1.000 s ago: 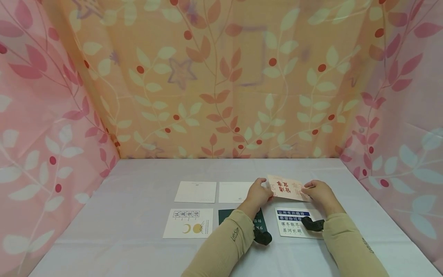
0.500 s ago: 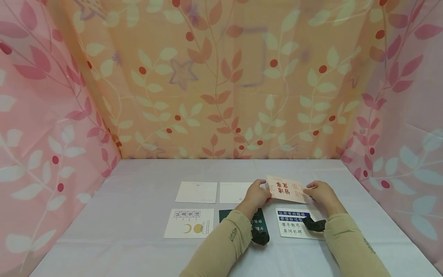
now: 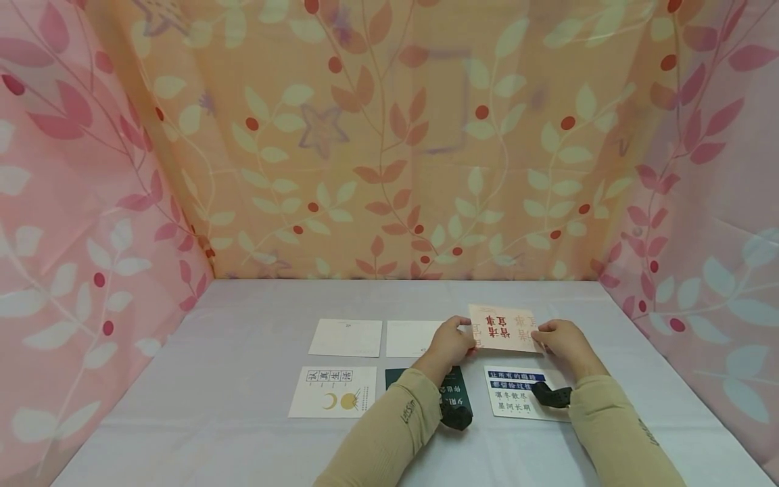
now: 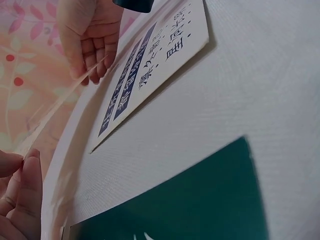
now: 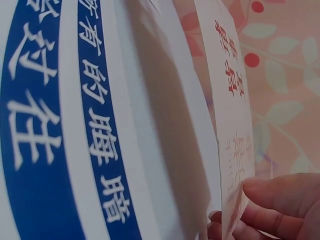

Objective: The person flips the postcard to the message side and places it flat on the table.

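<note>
Between both hands a pale peach card (image 3: 504,330) with red characters, upside down in the head view, is held up off the table and tilted. My left hand (image 3: 452,343) pinches its left edge between thumb and fingers; my right hand (image 3: 564,341) pinches the right edge. Seen from the right wrist, the card (image 5: 232,115) stands nearly on edge, with thumb (image 5: 280,192) on one face and fingers behind. Below the right hand lies a white card with blue bands (image 3: 514,404). A dark green card (image 3: 456,389) is partly hidden under the left forearm.
On the white-covered table (image 3: 201,379) lie a white card with a gold sun and moon (image 3: 331,399), a blank-looking white card (image 3: 345,338) and another white card (image 3: 410,338), partly covered by the left hand. Floral cloth (image 3: 377,169) walls the back and sides.
The peach card has tilted up slightly, its printed face turning more toward the head camera. Both hands keep their pinch and have barely moved. The cards on the table stay put.
</note>
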`<state>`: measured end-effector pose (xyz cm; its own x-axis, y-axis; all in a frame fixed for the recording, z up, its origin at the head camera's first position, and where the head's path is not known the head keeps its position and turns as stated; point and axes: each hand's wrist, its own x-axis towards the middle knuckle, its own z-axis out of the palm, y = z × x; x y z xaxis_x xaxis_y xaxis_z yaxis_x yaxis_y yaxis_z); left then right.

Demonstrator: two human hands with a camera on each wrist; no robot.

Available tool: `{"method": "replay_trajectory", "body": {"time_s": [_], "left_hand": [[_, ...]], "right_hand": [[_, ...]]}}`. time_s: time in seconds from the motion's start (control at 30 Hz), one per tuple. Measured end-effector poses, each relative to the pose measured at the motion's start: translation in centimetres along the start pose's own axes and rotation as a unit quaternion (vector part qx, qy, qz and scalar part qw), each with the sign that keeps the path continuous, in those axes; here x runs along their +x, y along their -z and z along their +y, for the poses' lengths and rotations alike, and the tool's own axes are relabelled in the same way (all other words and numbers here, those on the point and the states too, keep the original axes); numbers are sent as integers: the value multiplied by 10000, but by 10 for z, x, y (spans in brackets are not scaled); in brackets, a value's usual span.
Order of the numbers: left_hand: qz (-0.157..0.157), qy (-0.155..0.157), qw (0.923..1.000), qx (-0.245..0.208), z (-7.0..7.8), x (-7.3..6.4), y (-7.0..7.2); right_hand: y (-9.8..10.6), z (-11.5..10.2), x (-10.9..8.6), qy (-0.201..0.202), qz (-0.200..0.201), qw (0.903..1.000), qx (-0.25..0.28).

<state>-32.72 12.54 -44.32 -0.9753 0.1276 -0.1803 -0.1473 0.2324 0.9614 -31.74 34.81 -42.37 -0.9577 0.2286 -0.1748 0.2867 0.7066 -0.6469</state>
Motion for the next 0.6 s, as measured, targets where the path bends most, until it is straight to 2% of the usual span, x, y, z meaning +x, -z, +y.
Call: {"method": "replay_trajectory", "body": {"time_s": [0.2, 0.37, 0.6], "left_hand": [[-44, -29, 10000, -54, 0, -2, 1], [-11, -49, 10000, 17, -1, -2, 2], [-19, -296, 9996, -41, -3, -1, 7]], "right_hand": [[1, 0, 0, 186, 45, 9998, -26], [2, 1, 1, 118, 55, 9999, 58], [3, 0, 1, 203, 72, 9998, 13]]}}
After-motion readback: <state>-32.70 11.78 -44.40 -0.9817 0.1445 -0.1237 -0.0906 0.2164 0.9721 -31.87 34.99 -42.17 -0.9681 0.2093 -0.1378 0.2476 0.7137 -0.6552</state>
